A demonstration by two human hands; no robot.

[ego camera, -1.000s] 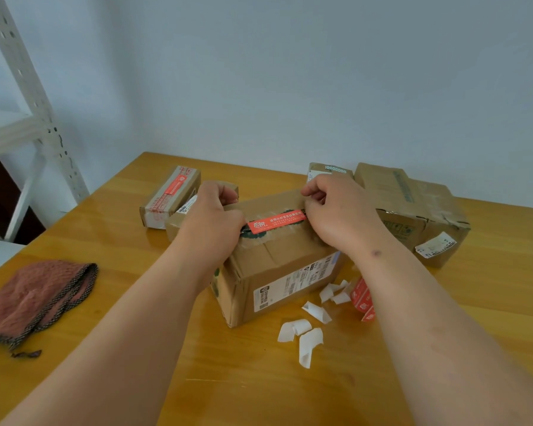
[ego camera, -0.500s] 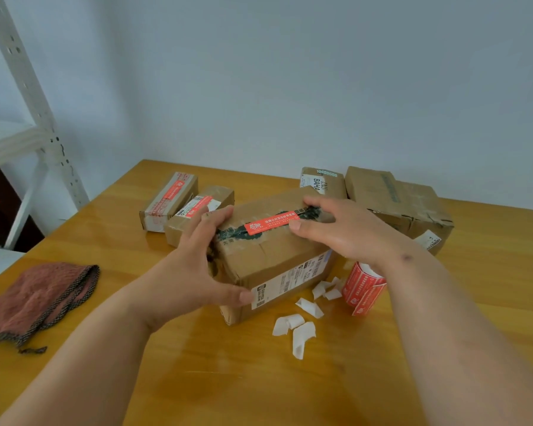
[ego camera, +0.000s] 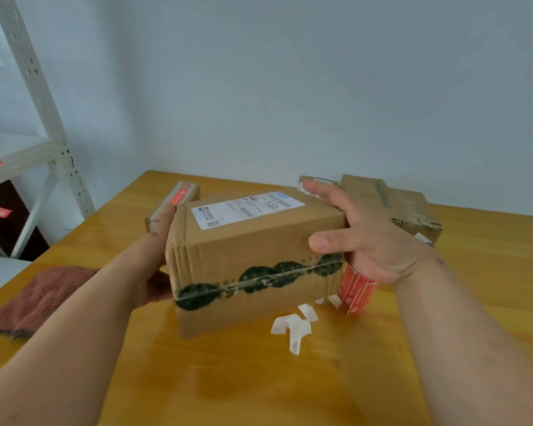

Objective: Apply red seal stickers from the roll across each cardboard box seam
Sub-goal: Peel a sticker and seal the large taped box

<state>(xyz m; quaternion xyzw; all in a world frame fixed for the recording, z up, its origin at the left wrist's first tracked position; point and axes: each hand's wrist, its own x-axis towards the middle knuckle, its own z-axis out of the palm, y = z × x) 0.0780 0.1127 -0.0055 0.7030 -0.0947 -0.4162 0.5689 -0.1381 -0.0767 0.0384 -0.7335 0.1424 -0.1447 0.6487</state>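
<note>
Both your left hand (ego camera: 154, 272) and right hand (ego camera: 370, 241) clasp the cardboard box (ego camera: 253, 259) mid-flip, so next you'll probably want the sticker roll (ego camera: 356, 289) for that near seam.

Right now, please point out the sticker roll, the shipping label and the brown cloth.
sticker roll (ego camera: 356, 289): head view, on its red outer side.
shipping label (ego camera: 246, 209): head view, middle of the white sheet on the box top.
brown cloth (ego camera: 40, 299): head view, middle of the fabric.
</note>
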